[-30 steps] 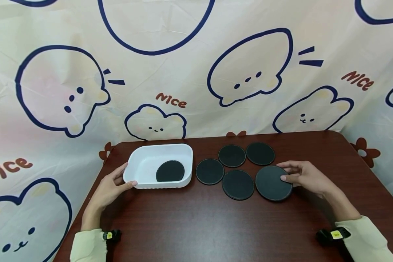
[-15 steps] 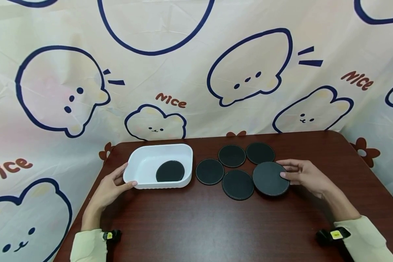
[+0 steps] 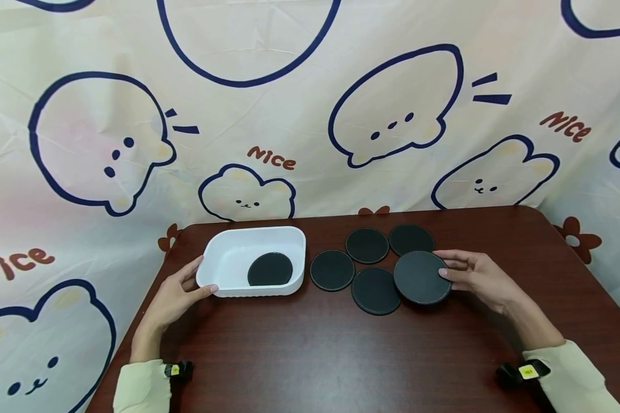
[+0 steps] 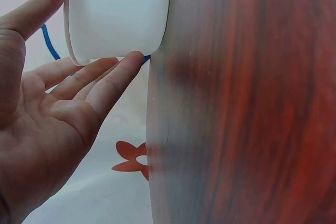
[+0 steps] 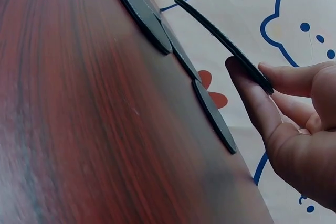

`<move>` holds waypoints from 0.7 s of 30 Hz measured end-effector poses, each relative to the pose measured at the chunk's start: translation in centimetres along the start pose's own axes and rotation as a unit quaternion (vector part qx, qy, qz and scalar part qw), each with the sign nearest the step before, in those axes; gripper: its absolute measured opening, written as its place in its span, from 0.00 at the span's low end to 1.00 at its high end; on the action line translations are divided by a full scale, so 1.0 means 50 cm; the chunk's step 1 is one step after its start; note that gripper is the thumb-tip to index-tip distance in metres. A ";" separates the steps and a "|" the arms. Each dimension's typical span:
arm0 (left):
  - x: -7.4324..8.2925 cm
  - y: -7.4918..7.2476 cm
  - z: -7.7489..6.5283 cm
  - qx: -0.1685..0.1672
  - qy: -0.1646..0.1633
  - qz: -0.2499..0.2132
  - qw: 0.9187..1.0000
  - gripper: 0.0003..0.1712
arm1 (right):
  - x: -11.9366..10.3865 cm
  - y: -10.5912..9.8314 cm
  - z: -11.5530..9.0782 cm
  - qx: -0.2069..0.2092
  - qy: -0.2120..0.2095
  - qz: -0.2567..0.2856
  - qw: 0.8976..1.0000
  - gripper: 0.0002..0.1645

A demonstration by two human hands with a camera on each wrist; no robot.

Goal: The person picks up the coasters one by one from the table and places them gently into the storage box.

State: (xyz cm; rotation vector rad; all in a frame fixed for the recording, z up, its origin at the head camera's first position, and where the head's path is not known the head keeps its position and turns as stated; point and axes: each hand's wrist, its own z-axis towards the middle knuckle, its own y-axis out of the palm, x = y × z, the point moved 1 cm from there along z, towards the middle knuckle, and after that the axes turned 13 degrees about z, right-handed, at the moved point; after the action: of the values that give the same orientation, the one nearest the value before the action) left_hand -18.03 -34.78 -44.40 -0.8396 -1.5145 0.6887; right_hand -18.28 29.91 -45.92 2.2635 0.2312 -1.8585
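Note:
My right hand (image 3: 477,277) pinches a round black coaster (image 3: 421,278) at its right edge, thumb on top and fingers beneath. In the right wrist view this held coaster (image 5: 220,40) is raised off the table and tilted. Several more black coasters lie flat close by, among them one at the left (image 3: 332,270), one at the front (image 3: 375,291) and one at the back right (image 3: 411,238). My left hand (image 3: 173,298) holds the left end of a white plastic tray (image 3: 227,264), thumb at the front corner and fingers along the side. Inside the tray lies one black coaster (image 3: 270,269).
Everything sits on a dark brown wooden table (image 3: 310,355). A pale cloth backdrop (image 3: 310,126) with cartoon bears hangs right behind it. Both wrists wear a small dark camera on a strap.
My right hand has lifted its coaster off the table and carried it slightly left and toward the back. My left hand and the tray stay where they were.

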 end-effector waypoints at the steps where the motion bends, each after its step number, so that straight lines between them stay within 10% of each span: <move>1: 0.000 0.000 0.000 0.001 0.000 -0.001 1.000 0.57 | 0.000 0.002 0.001 0.002 0.001 0.002 1.000 0.43; 21: 0.003 0.000 -0.002 0.003 0.004 0.000 1.000 0.58 | -0.008 0.050 0.026 -0.005 -0.010 0.043 0.999 0.43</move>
State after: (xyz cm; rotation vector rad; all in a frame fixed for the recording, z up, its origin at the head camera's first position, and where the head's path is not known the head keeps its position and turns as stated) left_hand -17.92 -34.68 -44.32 -0.8366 -1.5047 0.6876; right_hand -18.97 27.17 -45.60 2.2110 0.1372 -1.8313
